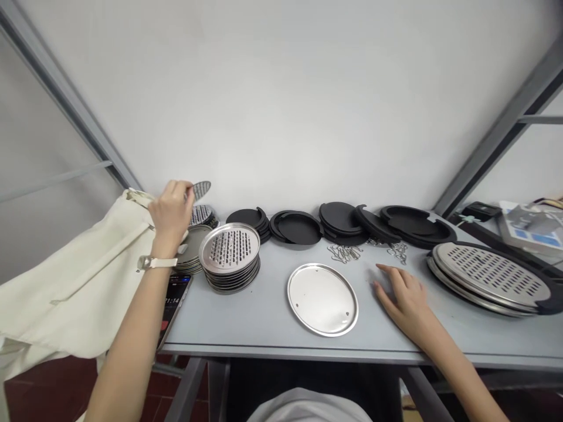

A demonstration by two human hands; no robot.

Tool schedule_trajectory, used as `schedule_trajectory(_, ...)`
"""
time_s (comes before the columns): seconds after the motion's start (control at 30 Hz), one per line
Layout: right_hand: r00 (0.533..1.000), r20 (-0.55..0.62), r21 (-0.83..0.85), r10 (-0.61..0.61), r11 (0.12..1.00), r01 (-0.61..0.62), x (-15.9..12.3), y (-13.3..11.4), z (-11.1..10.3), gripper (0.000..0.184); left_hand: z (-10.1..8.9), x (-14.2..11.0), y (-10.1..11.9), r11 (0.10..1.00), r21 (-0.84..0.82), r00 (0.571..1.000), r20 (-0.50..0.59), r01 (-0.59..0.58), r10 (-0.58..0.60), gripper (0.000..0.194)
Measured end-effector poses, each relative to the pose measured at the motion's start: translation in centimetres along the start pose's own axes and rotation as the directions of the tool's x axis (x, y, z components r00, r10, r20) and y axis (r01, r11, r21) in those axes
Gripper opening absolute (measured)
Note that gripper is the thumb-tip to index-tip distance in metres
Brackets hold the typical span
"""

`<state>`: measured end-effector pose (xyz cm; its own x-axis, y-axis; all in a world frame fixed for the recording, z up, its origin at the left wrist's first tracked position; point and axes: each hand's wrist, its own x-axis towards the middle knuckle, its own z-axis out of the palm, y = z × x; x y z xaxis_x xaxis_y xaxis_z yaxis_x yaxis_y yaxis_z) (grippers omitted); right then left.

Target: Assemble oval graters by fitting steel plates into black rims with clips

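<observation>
Raised at the left, my left hand pinches a small perforated metal disc, which looks like a grater plate, above a stack of similar discs. My right hand rests on the table with its fingers apart and nothing in them. To its left lies a shiny round metal tray with a raised rim and a few small holes. Between the tray and my left arm stands a pile of round grater plates. A stack of plain metal discs is partly hidden by my left hand and wrist.
Black round holders line the wall in several stacks. Metal clips lie before them. Large grater plates are piled at the right. A phone lies under my left forearm, beside a cream cloth at the table's left end.
</observation>
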<state>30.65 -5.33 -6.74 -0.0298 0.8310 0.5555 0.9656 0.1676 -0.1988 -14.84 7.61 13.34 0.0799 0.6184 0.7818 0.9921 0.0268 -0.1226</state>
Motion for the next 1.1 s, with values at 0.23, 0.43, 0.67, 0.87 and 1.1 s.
schedule_trajectory(0.23,0.999,-0.026,0.039,-0.047,0.998,0.048,0.3,-0.5,-1.0,0.031,-7.0,-5.4,6.3,0.924,-0.192,0.932,-0.222,-0.331,0.287,0.024)
schedule_trajectory(0.43,0.988,-0.117,0.085,-0.103,0.99,0.113,0.4,-1.3,-2.0,0.024,-7.1,-14.7,16.3,0.304,-0.514,0.533,-0.387,-0.802,0.753,0.022)
schedule_trajectory(0.67,0.992,-0.087,0.148,-0.093,0.983,0.105,0.6,-1.0,-2.1,0.022,-5.2,-18.1,18.2,0.326,-0.664,0.57,-0.185,-0.673,0.8,0.026)
schedule_trajectory(0.87,0.994,-0.058,0.21,-0.089,0.973,0.099,0.2,-2.3,-2.5,0.02,-4.2,-18.3,15.8,0.415,-0.837,0.742,0.016,-0.356,0.67,0.021)
schedule_trajectory(1.1,0.939,0.14,0.358,-0.314,0.9,0.248,0.5,-9.2,-2.2,0.036,-3.0,-17.8,15.4,0.718,-0.693,0.829,0.439,0.066,0.347,0.013)
